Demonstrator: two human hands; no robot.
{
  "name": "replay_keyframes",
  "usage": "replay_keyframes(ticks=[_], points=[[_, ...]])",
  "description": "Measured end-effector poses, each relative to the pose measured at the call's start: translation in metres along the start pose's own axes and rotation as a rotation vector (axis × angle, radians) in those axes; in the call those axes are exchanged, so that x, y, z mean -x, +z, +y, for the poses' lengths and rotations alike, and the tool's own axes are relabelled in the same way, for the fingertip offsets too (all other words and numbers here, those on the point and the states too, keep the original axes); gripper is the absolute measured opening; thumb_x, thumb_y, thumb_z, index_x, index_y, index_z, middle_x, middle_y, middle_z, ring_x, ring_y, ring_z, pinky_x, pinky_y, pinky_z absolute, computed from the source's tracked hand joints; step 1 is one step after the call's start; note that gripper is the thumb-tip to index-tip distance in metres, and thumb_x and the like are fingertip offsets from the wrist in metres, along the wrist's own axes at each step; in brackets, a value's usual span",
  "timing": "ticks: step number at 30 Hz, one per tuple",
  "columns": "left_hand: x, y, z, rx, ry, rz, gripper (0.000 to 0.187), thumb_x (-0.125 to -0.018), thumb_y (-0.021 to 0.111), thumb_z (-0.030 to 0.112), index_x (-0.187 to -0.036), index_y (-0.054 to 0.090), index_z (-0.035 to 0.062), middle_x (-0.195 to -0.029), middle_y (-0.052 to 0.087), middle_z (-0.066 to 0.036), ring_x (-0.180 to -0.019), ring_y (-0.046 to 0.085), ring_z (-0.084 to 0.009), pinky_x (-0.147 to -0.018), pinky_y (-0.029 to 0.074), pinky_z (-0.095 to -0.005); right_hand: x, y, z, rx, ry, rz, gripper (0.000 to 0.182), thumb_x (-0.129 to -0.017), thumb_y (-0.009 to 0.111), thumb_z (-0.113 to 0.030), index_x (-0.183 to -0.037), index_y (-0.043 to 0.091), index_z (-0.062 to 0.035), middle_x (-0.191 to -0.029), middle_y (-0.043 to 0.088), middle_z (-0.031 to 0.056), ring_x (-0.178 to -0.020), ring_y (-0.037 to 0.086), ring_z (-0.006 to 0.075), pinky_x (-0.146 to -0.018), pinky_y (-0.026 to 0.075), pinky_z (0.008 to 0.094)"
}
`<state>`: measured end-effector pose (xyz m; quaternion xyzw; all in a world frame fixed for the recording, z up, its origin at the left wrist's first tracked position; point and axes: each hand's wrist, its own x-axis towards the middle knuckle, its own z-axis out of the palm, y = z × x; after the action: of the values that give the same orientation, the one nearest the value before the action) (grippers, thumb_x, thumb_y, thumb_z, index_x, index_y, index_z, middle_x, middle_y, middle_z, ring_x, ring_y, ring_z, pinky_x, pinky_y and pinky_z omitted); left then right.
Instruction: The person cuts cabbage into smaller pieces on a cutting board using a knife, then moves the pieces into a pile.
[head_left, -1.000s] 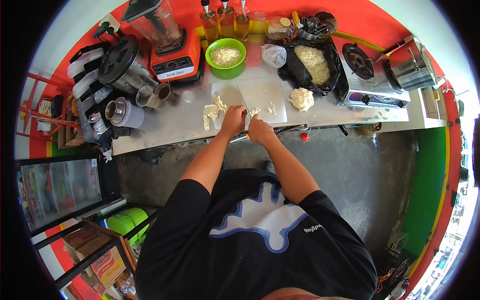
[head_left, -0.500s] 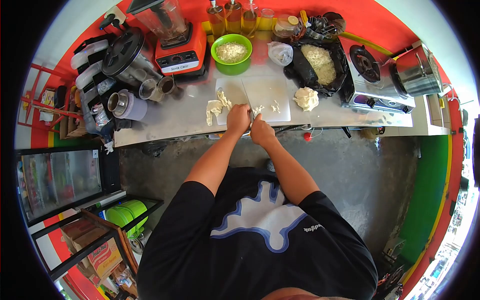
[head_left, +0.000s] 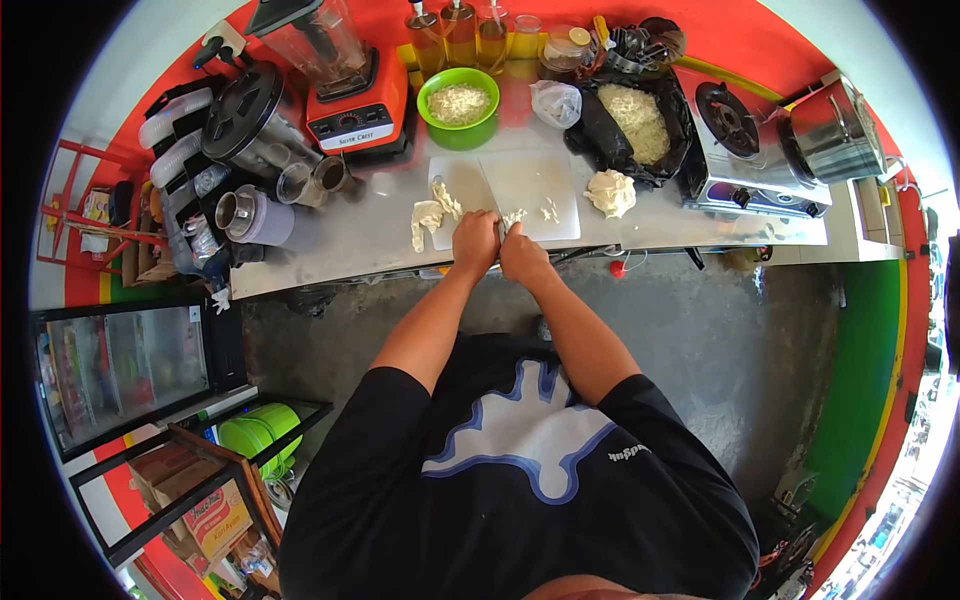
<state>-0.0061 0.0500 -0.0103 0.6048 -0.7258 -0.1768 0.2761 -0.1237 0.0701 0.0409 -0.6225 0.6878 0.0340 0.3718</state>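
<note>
On a white cutting board [head_left: 545, 190] near the counter's front edge, my left hand [head_left: 476, 243] is closed on something I cannot make out. Beside it my right hand [head_left: 522, 254] grips the handle of a knife [head_left: 503, 222], whose blade is hard to see. Small chopped pale pieces [head_left: 550, 210] lie to the right of the knife. Larger pale strips [head_left: 427, 221] rest at the board's left edge, partly on the counter. A pale, lumpy ball [head_left: 611, 193] sits right of the board.
Behind the board stands a green bowl [head_left: 458, 110] of pale shreds, beside a red blender [head_left: 360, 112]. A black bag [head_left: 640, 125] of similar shreds lies left of a stove [head_left: 745, 160]. Cups [head_left: 333, 174] and a metal-topped container [head_left: 255, 215] stand at left.
The view has shifted slightly. My hands stay together over the board, with little visible movement.
</note>
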Motion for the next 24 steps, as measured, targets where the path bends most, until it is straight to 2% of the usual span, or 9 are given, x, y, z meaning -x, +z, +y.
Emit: replay_keyframes(ticks=[6,11,15,17,24], points=[[0.004,0.001,0.0,0.003,-0.004,0.026,0.013,-0.086,0.057,0.009,-0.082,0.068,0.003,-0.083,0.066,-0.015,-0.086,0.062,-0.0365,-0.077,0.051,-0.0475,0.003,-0.002,-0.004,0.071,0.019,-0.065,0.031,-0.093,0.053,-0.012,-0.117,0.041,0.0048,-0.113,0.066,0.0328,-0.11,0.066,0.0451,-0.094,0.053,0.0496],[0.004,-0.001,0.001,0.036,0.005,0.06,0.012,-0.086,0.057,0.009,-0.081,0.067,0.0031,-0.083,0.066,-0.014,-0.086,0.062,-0.0361,-0.076,0.051,-0.0475,-0.004,0.012,0.001,0.032,-0.019,0.028,0.035,-0.092,0.055,-0.012,-0.119,0.043,0.0072,-0.113,0.066,0.0341,-0.11,0.066,0.045,-0.093,0.053,0.0496],[0.003,0.001,-0.002,0.052,0.003,0.059,0.012,-0.086,0.057,0.009,-0.081,0.067,0.0036,-0.083,0.066,-0.013,-0.085,0.062,-0.0359,-0.076,0.051,-0.0475,-0.003,-0.006,-0.007,0.048,-0.004,0.0,0.032,-0.092,0.054,-0.012,-0.115,0.044,0.0068,-0.112,0.066,0.035,-0.108,0.066,0.0463,-0.093,0.053,0.0503],[0.005,0.003,-0.004,0.026,-0.003,0.046,0.012,-0.086,0.057,0.009,-0.082,0.067,0.0039,-0.083,0.066,-0.013,-0.085,0.062,-0.0359,-0.076,0.051,-0.0475,-0.001,-0.008,-0.005,0.07,0.003,-0.066,0.035,-0.093,0.053,-0.014,-0.119,0.04,0.0066,-0.116,0.066,0.033,-0.11,0.067,0.0433,-0.095,0.053,0.0481],[0.004,-0.001,-0.004,0.049,0.017,0.034,0.013,-0.087,0.056,0.009,-0.086,0.069,0.0055,-0.085,0.066,-0.012,-0.087,0.062,-0.0353,-0.078,0.052,-0.0469,-0.001,0.003,0.002,0.018,0.018,-0.029,0.037,-0.092,0.051,-0.013,-0.121,0.041,0.009,-0.116,0.065,0.0349,-0.114,0.064,0.0444,-0.098,0.051,0.0482]])
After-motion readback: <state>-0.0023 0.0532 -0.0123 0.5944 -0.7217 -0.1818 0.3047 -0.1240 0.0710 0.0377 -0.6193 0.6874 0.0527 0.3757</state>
